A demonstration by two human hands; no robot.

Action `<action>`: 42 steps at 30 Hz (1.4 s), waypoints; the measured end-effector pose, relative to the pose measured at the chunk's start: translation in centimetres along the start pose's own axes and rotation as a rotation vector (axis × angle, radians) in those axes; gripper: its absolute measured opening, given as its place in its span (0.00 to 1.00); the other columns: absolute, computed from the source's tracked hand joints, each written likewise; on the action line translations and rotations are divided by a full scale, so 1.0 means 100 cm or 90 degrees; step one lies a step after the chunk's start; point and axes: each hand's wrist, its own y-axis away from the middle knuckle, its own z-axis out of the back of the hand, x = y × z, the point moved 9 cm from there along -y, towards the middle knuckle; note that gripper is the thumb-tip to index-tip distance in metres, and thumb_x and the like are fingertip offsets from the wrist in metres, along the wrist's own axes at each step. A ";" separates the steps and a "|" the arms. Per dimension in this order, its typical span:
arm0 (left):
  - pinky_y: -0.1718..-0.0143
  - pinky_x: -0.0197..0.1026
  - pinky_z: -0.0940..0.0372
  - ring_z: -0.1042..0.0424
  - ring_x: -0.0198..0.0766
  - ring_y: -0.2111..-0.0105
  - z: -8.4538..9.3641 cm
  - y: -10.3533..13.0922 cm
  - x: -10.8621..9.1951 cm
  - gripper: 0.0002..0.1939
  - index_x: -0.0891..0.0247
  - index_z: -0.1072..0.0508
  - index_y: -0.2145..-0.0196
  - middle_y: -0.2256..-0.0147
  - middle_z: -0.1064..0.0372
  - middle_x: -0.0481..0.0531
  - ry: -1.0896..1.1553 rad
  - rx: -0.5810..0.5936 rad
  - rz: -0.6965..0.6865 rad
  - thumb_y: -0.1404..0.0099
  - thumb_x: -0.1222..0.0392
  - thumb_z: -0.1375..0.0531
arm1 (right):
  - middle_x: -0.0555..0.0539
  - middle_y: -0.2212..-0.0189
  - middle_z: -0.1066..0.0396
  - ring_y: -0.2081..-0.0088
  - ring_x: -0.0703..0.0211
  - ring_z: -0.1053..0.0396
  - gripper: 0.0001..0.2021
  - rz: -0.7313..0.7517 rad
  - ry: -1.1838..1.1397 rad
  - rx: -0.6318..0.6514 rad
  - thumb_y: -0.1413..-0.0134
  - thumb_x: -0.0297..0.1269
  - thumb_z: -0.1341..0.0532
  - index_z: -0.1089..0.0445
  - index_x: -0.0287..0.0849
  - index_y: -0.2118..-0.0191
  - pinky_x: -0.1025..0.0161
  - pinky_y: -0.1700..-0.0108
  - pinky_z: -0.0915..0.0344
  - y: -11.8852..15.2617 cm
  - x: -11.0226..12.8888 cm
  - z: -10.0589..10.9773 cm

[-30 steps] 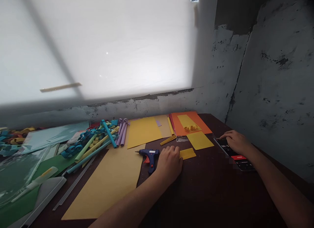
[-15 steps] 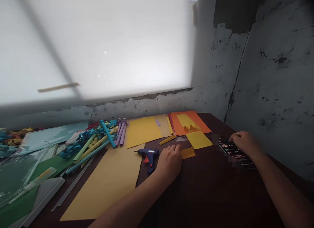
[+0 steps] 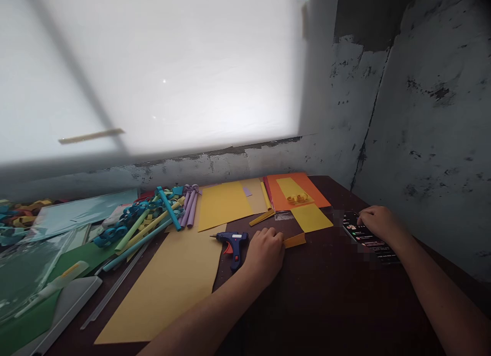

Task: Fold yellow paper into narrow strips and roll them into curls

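Observation:
My left hand (image 3: pixel 265 253) rests on the dark table with its fingers curled closed over the near end of a folded yellow paper strip (image 3: pixel 295 240). The fingertips are hidden under the hand. Just left of it lies a blue glue gun (image 3: pixel 233 237) with a red trigger, its nozzle pointing left. My right hand (image 3: pixel 379 223) is over a smartphone (image 3: pixel 370 242) on the table at the right. Its fingers are curled in, with a fingertip at the lit screen. Behind the left hand lies another folded yellow strip (image 3: pixel 262 218).
A yellow square of paper (image 3: pixel 312 219) and an orange sheet (image 3: pixel 320 192) with small yellow curls (image 3: pixel 298 198) lie further back. Tan paper (image 3: pixel 169 289) spreads leftward. Rolled paper tubes (image 3: pixel 169 210), a glue stick (image 3: pixel 53 284) and green sheets fill the left. Walls bound the back and right.
Almost nothing differs. The free end of the folded yellow strip has tilted slightly and shows less of its face, while the right finger has shifted slightly at the phone screen.

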 end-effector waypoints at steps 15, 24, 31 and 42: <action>0.56 0.46 0.36 0.27 0.45 0.57 0.000 0.001 0.000 0.10 0.62 0.24 0.61 0.59 0.25 0.55 0.005 -0.001 -0.005 0.28 0.63 0.45 | 0.45 0.61 0.21 0.63 0.51 0.27 0.15 0.016 -0.006 -0.004 0.53 0.35 0.44 0.24 0.46 0.82 0.58 0.63 0.35 0.000 0.002 0.000; 0.57 0.45 0.37 0.27 0.45 0.57 -0.002 0.000 0.001 0.10 0.61 0.24 0.61 0.60 0.26 0.55 0.004 -0.006 -0.004 0.27 0.62 0.46 | 0.46 0.59 0.19 0.65 0.50 0.27 0.15 0.010 0.020 0.041 0.57 0.33 0.43 0.26 0.46 0.87 0.58 0.66 0.36 0.001 -0.001 -0.005; 0.57 0.46 0.36 0.28 0.45 0.57 -0.001 0.000 0.000 0.10 0.62 0.24 0.61 0.60 0.25 0.55 0.001 -0.009 -0.010 0.28 0.63 0.46 | 0.46 0.57 0.20 0.62 0.50 0.26 0.15 -0.011 -0.017 0.007 0.56 0.33 0.43 0.26 0.46 0.87 0.59 0.64 0.35 0.005 0.003 0.005; 0.57 0.46 0.36 0.27 0.45 0.57 -0.002 0.001 0.001 0.09 0.61 0.24 0.62 0.59 0.26 0.55 0.004 -0.004 -0.008 0.28 0.63 0.45 | 0.44 0.70 0.21 0.68 0.48 0.27 0.14 -0.089 -0.049 0.052 0.53 0.36 0.44 0.20 0.45 0.74 0.58 0.68 0.38 0.017 0.003 0.015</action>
